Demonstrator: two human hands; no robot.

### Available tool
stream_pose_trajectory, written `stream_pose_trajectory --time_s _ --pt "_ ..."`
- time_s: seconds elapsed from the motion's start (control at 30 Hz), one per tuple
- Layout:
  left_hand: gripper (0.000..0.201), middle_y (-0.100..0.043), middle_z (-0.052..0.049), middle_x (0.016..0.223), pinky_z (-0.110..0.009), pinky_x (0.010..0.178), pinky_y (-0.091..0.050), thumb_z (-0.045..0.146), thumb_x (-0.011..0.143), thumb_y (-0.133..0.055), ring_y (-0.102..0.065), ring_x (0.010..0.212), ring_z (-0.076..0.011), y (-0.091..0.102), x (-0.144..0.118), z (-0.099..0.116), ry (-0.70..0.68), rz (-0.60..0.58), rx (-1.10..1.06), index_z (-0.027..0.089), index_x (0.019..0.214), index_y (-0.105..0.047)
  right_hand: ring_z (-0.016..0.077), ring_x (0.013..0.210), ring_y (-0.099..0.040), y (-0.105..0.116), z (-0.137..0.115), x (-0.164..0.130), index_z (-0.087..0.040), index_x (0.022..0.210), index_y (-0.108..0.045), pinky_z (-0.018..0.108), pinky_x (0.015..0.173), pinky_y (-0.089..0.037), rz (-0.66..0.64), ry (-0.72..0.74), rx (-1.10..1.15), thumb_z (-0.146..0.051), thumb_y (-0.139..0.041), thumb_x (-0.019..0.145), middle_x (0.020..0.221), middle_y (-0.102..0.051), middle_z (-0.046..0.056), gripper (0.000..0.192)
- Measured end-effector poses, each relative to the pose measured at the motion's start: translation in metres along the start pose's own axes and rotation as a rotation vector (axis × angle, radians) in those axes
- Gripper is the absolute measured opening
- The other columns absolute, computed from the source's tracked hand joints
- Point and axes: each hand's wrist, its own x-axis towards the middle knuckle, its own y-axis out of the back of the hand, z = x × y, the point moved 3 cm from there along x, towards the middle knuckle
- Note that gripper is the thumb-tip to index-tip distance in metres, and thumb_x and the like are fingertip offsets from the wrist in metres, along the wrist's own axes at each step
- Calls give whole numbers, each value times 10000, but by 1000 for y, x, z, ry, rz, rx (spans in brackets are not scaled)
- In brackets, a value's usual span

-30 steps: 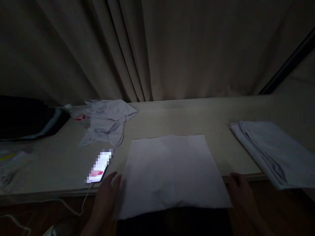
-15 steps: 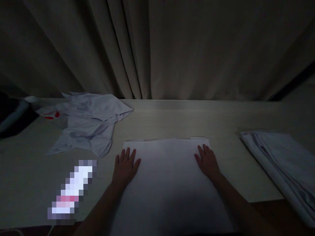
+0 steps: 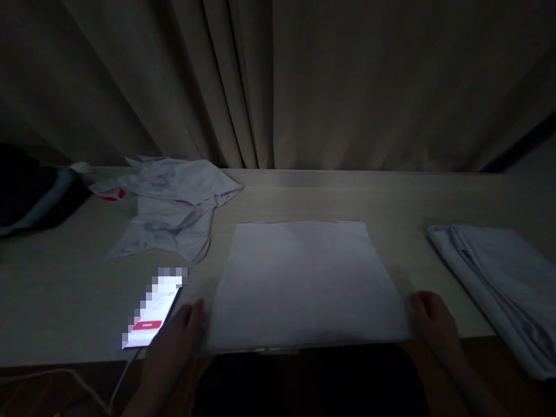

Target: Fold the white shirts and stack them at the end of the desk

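No readable text; phone (image 3: 154, 310) screen pixelated.

Both hands are reaching forward from the bottom of the view, forearms angling inward and upward out of the dark. The left hand (image 3: 176, 341) is lying low at the lower left, palm turned inward, thumb pointing up and toward the middle, fingers loosely together and blurred in the dim light. The right hand (image 3: 432, 324) is sitting at the lower right, back of the hand facing up, fingers curling slightly downward. The two hands are staying well apart, roughly level with each other, wrists bare.
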Motion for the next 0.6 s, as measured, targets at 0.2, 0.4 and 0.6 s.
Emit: stream_pose_trajectory --time_s 0.2,0.4,0.6 --pt "592 -732 -95 799 -424 838 -489 642 781 -279 -673 871 -298 -25 -41 -52 35 -188 -232 198 805 -669 274 695 -650 4 39 -57 -213 758 -673 351 646 -476 -395 -160 87 -603 -369 811 631 -665 87 497" --pt "660 -656 -70 572 -351 590 -475 781 617 -404 -636 567 -245 -32 -51 -17 114 -240 -497 158 653 -615 234 635 -645 -4 10 -56 -195 638 -673 309 647 -470 -442 -170 134 -569 -424 800 539 -640 70 477" --pt "564 -660 -36 605 -303 482 -425 724 612 -476 -581 456 -181 -44 -54 -18 147 -129 -687 173 691 -568 233 619 -640 -21 20 -62 -211 559 -626 314 578 -472 -379 -311 287 -624 -405 772 571 -662 76 515"
